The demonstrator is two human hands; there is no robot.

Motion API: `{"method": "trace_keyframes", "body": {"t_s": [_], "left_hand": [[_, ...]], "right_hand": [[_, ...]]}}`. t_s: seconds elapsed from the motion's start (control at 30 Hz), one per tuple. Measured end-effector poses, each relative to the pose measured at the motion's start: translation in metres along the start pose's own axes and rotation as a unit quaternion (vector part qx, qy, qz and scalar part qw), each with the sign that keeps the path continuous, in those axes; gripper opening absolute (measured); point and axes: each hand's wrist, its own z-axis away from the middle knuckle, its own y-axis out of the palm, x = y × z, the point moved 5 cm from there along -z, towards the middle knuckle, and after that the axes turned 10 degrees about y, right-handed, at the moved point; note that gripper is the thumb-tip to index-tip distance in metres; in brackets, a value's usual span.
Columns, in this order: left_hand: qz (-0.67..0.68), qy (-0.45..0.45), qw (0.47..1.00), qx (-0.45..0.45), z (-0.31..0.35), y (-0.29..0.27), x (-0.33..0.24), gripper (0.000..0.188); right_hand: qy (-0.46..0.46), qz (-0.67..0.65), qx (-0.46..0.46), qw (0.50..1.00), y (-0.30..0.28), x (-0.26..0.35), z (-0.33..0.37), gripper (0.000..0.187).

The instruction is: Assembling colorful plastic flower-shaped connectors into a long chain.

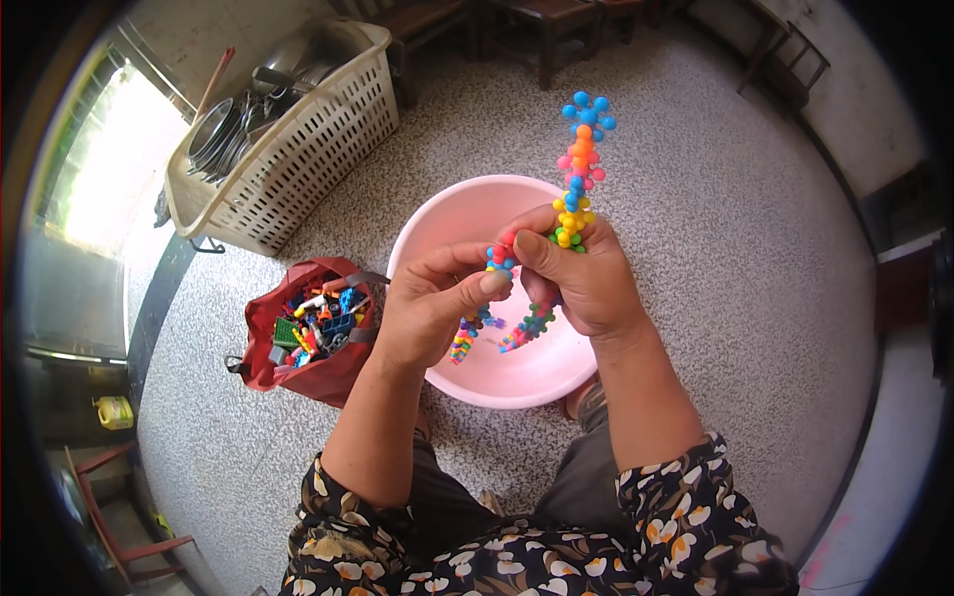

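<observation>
Thumb and fingers of the left hand (pixel 437 293) pinch the red and blue part of a knobbly bead chain (pixel 573 221), while the right hand (pixel 591 273) clasps its green and yellow stretch, thumb reaching toward the left hand's fingertips. Both hands meet over the pink basin (pixel 437 223), a placing that would probably let any loose bead drop inside it. Gripping close together at one spot seems meant to steady the pieces there and leave the rest free.

From the right hand, the chain's upper length points away from the person, past the basin's far rim, its long axis leaning slightly right and ending in a blue star-shaped piece (pixel 589 116). Two tails hang below the fingers over the basin, both slanting toward its near left; whether they join is hidden. Left of the basin, a red bag (pixel 338 381) stands open-mouthed, keeping small toys (pixel 318 323) within reach.
</observation>
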Motion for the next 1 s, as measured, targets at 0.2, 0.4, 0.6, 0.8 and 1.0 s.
{"method": "trace_keyframes", "body": {"t_s": [0.2, 0.4, 0.6, 0.8, 1.0], "left_hand": [[0.046, 0.023, 0.998, -0.03, -0.001, 0.002, -0.002, 0.028], [0.069, 0.047, 0.996, -0.015, 0.001, -0.001, -0.002, 0.03], [0.084, 0.038, 0.996, -0.007, 0.0, 0.0, -0.002, 0.021], [0.084, 0.018, 0.996, 0.032, 0.001, 0.005, -0.004, 0.023], [0.053, 0.009, 0.999, 0.0, 0.002, 0.005, -0.006, 0.026]], "right_hand": [[0.004, -0.087, -0.006, 0.996, 0.002, -0.005, -0.002, 0.018], [-0.005, -0.097, -0.04, 0.994, -0.007, -0.001, -0.004, 0.022], [0.024, 0.003, 0.018, 1.0, -0.002, 0.003, 0.001, 0.023], [0.015, 0.08, 0.058, 0.995, 0.004, 0.007, 0.005, 0.02], [0.012, 0.061, 0.021, 0.998, -0.002, 0.008, 0.003, 0.016]]}}
